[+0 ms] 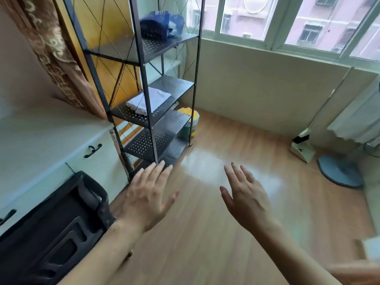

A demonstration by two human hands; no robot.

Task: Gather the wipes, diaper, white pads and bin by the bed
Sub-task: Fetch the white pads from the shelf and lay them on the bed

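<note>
A stack of white pads [148, 99] lies on the middle shelf of a black metal rack [176, 87]. A blue packet [162, 23] sits on the top shelf; I cannot tell whether it is the wipes or the diaper. Behind the rack's right leg, a small bin [188, 123] with a yellow lid stands on the wooden floor. My left hand [147, 194] is held out flat, fingers straight, near the rack's foot and holds nothing. My right hand [246, 196] is spread open over the floor, also holding nothing.
A white cabinet [51, 145] with black handles runs along the left, a black chair [51, 229] in front of it. A patterned curtain [53, 52] hangs at the upper left. A fan base [339, 171] and a white dustpan [303, 149] stand at the right, below the window.
</note>
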